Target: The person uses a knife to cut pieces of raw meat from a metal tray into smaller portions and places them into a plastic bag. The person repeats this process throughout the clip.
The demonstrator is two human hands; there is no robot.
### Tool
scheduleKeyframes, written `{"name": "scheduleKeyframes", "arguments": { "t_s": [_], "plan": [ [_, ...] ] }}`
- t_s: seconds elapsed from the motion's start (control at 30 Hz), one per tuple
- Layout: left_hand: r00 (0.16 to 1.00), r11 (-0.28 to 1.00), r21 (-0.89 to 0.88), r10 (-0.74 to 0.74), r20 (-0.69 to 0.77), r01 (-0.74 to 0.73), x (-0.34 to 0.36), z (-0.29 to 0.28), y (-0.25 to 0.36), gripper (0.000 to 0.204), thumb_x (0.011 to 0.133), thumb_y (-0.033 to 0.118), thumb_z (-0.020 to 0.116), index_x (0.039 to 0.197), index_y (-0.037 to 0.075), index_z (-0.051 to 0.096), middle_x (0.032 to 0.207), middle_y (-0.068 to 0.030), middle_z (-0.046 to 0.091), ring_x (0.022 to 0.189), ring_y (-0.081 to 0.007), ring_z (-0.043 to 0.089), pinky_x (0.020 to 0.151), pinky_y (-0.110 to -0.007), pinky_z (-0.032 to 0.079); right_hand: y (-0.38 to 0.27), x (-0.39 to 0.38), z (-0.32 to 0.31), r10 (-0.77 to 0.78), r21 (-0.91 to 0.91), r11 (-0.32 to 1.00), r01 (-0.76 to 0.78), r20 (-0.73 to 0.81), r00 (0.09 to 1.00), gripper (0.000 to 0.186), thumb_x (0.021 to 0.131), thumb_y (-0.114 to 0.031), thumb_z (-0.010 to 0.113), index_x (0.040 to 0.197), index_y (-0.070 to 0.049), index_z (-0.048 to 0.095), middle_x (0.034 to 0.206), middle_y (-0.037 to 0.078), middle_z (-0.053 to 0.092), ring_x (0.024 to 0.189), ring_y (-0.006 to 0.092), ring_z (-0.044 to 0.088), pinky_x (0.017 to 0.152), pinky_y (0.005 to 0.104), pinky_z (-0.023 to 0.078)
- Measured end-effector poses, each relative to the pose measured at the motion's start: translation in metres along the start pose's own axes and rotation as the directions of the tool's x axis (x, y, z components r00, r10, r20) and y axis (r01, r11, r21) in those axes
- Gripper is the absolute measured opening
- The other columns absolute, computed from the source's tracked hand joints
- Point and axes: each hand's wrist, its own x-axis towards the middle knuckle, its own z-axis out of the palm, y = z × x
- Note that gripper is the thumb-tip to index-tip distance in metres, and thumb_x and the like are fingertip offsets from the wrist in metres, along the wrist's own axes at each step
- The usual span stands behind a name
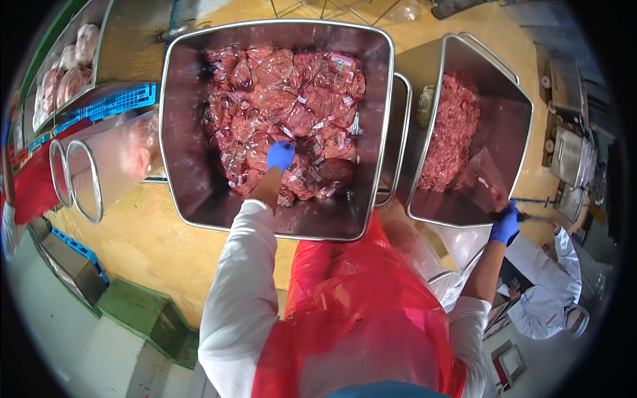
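Note:
My left hand (281,155), in a blue glove, reaches into the large steel bin in front of me. Its fingers are closed at the clear wrap of the vacuum-packed meat (275,93) that fills the bin floor; what exactly they pinch is hidden. Over the near right corner of the second steel bin, my right hand (506,223), also blue-gloved, is closed around a dark-handled knife (522,217). A clear plastic bag (486,171) hangs beside that hand, inside the bin; whether the fingers hold it too, I cannot tell. Loose red meat pieces (451,132) lie in this second bin.
The first steel bin (279,24) and second steel bin (531,109) have raised rims and tubular handles. To the left are a clear-walled cart (109,159) and blue crates (109,106). A person in white (547,308) works at the lower right. Green container (136,308) stands lower left.

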Motion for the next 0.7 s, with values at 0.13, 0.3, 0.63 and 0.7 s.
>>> {"name": "scheduleKeyframes", "arguments": {
  "t_s": [0.13, 0.3, 0.63, 0.7],
  "plan": [
    [0.992, 0.982, 0.156, 0.118, -0.041, -0.11, 0.082, 0.002, 0.023, 0.034, 0.081, 0.034, 0.07, 0.098, 0.005, 0.071, 0.098, -0.0219, 0.069, 0.093, -0.0403, 0.067, 0.084, -0.049, 0.053, 0.044, -0.015, 0.013, 0.173, 0.066, 0.983, -0.172, 0.001, 0.985, 0.019, 0.095, -0.019, 0.068, 0.079, -0.011, 0.059, 0.071, 0.0, 0.056, 0.061, 0.0103, 0.052, 0.059, 0.0261, 0.042],
    [0.741, 0.682, 0.731, 0.474, -0.477, 0.035, 0.192, 0.029, 0.037, 0.068, 0.079, 0.046, 0.075, 0.123, 0.0, 0.051, 0.116, -0.0211, 0.06, 0.101, -0.0347, 0.065, 0.086, -0.048, 0.053, 0.045, -0.085, -0.017, 0.196, 0.227, 0.951, -0.209, 0.076, 0.978, 0.016, 0.096, -0.021, 0.066, 0.086, -0.012, 0.058, 0.073, -0.001, 0.055, 0.064, 0.0108, 0.051, 0.062, 0.0274, 0.043],
    [0.884, 0.802, 0.579, 0.37, -0.284, -0.15, 0.263, -0.042, 0.038, 0.037, 0.094, 0.037, 0.054, 0.088, 0.004, 0.071, 0.086, -0.0164, 0.071, 0.073, -0.0386, 0.066, 0.062, -0.051, 0.052, -0.018, -0.21, -0.235, 0.203, 0.371, 0.928, -0.027, -0.444, 0.872, 0.014, 0.09, -0.011, 0.071, 0.084, -0.011, 0.058, 0.073, 0.002, 0.058, 0.065, 0.0157, 0.057, 0.063, 0.0307, 0.047],
    [0.841, 0.789, 0.567, 0.458, -0.287, -0.236, 0.241, -0.071, 0.068, 0.041, 0.097, 0.036, 0.051, 0.086, 0.002, 0.07, 0.086, -0.019, 0.07, 0.073, -0.0431, 0.065, 0.062, -0.054, 0.05, -0.008, -0.248, -0.27, 0.192, 0.354, 0.935, 0.016, -0.545, 0.816, 0.013, 0.09, -0.012, 0.07, 0.084, -0.011, 0.058, 0.073, 0.002, 0.057, 0.065, 0.016, 0.057, 0.062, 0.03, 0.046]
  ]
}}
